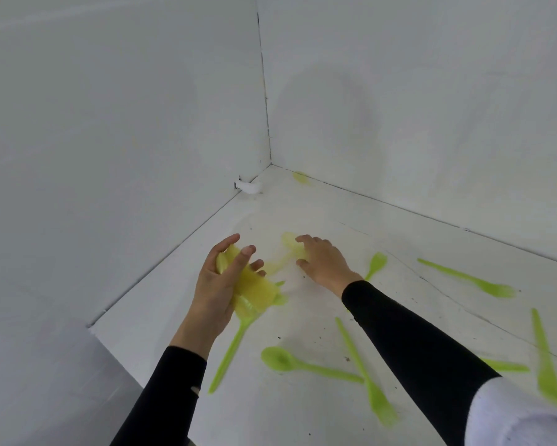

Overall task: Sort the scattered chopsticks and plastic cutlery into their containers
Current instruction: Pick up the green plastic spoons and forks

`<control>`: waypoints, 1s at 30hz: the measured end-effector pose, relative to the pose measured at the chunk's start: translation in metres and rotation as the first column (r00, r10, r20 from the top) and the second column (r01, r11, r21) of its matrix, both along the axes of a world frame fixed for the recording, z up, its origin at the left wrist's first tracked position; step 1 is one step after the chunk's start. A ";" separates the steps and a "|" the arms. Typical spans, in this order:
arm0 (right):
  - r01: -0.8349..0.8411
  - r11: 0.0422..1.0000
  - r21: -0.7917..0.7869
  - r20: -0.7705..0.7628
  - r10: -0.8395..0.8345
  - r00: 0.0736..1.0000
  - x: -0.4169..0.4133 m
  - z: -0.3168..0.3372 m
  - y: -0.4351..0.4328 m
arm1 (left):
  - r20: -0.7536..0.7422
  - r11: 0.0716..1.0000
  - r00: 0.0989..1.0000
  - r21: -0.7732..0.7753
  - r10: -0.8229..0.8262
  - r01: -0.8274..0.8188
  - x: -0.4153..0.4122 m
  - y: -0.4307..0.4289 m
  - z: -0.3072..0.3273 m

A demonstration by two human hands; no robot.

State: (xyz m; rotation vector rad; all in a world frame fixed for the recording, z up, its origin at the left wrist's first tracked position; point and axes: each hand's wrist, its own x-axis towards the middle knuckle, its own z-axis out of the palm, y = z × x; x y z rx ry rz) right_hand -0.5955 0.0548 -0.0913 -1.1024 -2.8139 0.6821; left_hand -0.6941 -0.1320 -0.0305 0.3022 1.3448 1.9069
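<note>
Two white walls (116, 123) meet in a corner behind a white bench (302, 413). Black sleeves (409, 342) cover both arms. The left hand (217, 284) grips a bundle of yellow spoons (253, 289); they overlap, so their number is not clear. The right hand (325, 262) bends its fingers over one pale spoon (290, 243), too blurred to tell if it is held. Green cutlery lies scattered on the bench: a knife (545, 358), a long fork (365, 371), a spoon (302, 365), and a fork (230, 352) with its head hidden under the bundle. The right arm hides part of another fork (376, 263).
</note>
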 end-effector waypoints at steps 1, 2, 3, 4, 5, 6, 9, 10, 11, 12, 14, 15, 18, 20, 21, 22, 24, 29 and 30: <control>-0.007 1.000 0.000 0.000 0.007 1.000 -0.002 -0.004 -0.001 | 0.002 1.000 1.000 0.003 0.001 -0.001 -0.001 0.001 -0.002; 0.001 1.000 -0.007 -0.026 -0.002 1.000 -0.002 -0.008 -0.002 | 0.008 1.000 1.000 0.007 -0.004 0.004 -0.002 0.001 -0.003; 0.019 1.000 -0.017 -0.066 -0.020 0.998 -0.002 -0.011 -0.004 | 0.010 1.000 1.000 0.013 -0.012 0.012 -0.003 0.001 -0.005; 0.040 0.999 -0.031 -0.103 -0.043 0.994 0.000 -0.013 -0.004 | 0.008 1.000 1.000 0.012 -0.022 0.022 -0.003 0.001 -0.006; 0.058 0.997 -0.045 -0.128 -0.063 0.990 0.001 -0.014 -0.005 | 0.004 1.000 1.000 0.008 -0.027 0.027 -0.004 0.001 -0.008; 0.074 0.996 -0.059 -0.142 -0.081 0.987 0.003 -0.015 -0.004 | 0.003 1.000 1.000 0.003 -0.025 0.025 -0.004 0.002 -0.010; 0.164 0.975 -0.148 -0.206 -0.192 0.960 0.011 -0.013 0.002 | 0.029 1.000 1.000 -0.005 0.001 -0.001 -0.004 0.004 -0.013; 0.212 0.952 -0.222 -0.253 -0.266 0.930 0.014 -0.009 0.005 | 0.034 1.000 0.999 -0.005 0.000 0.000 -0.004 0.006 -0.013; 0.253 0.915 -0.316 -0.294 -0.347 0.890 0.018 -0.005 0.007 | 0.036 1.000 0.999 -0.004 -0.005 0.005 -0.004 0.007 -0.013; 0.276 0.864 -0.420 -0.318 -0.425 0.847 0.021 0.002 0.009 | 0.034 1.000 0.999 0.001 -0.012 0.012 -0.003 0.009 -0.012; 0.214 0.674 -0.707 -0.330 -0.581 0.744 0.030 0.017 0.009 | 0.009 0.999 0.999 -0.002 -0.033 0.033 -0.001 0.012 -0.009; 0.083 0.511 -0.855 -0.319 -0.646 0.694 0.035 0.026 0.007 | -0.012 0.999 0.999 -0.011 -0.040 0.040 0.001 0.015 -0.008; -0.234 0.145 -0.961 -0.272 -0.631 0.726 0.049 0.047 -0.004 | -0.037 0.998 0.998 -0.007 -0.055 0.055 0.006 0.024 -0.003; -0.258 0.119 -0.959 -0.282 -0.514 0.810 0.054 0.052 -0.015 | -0.048 0.996 0.995 -0.012 -0.092 0.091 0.011 0.029 -0.001; -0.263 0.133 -0.955 -0.295 -0.473 0.830 0.055 0.053 -0.019 | -0.070 0.993 0.990 -0.031 -0.120 0.118 0.013 0.031 0.001; -0.270 0.158 -0.950 -0.312 -0.445 0.839 0.056 0.055 -0.023 | -0.098 0.988 0.984 -0.052 -0.151 0.147 0.016 0.033 0.002; -0.262 0.235 -0.936 -0.338 -0.393 0.855 0.057 0.057 -0.027 | -0.138 0.980 0.972 -0.084 -0.191 0.181 0.022 0.034 0.002; -0.208 0.468 -0.859 -0.417 -0.404 0.814 0.060 0.065 -0.028 | -0.161 0.980 0.968 -0.090 -0.190 0.177 0.023 0.035 0.005; -0.172 0.498 -0.850 -0.426 -0.457 0.781 0.061 0.067 -0.026 | -0.137 0.982 0.974 -0.074 -0.181 0.172 0.021 0.034 0.006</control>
